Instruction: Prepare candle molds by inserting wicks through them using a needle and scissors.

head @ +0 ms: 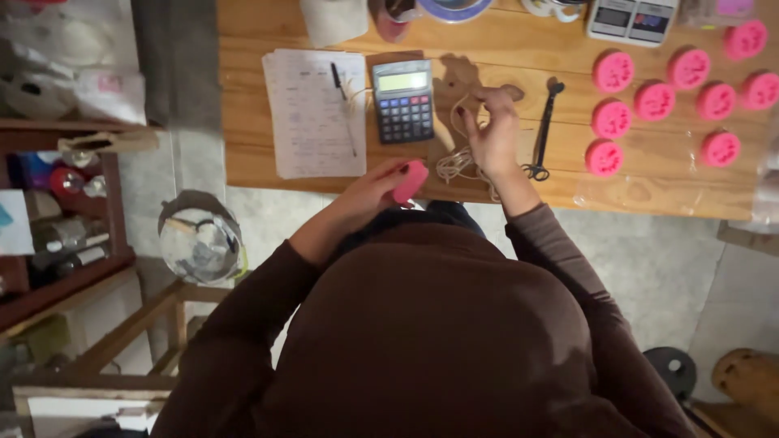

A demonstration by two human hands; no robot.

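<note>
My left hand [377, 185] holds a pink round block [411, 180] at the near edge of the wooden table [519, 57]. My right hand [492, 130] is raised over the table and pinches a pale string [456, 162], which loops down into a small heap by the table edge. A grey calculator [402, 100] lies just beyond my left hand. Black scissors [542, 134] lie right of my right hand. Several more pink round blocks [653, 100] are spread over the right side of the table.
A sheet of paper [312, 113] with a pen [341, 101] lies left of the calculator. A digital scale [631, 18] and cups stand at the far edge. A bin [200, 243] sits on the floor at left, beside wooden shelves [57, 227].
</note>
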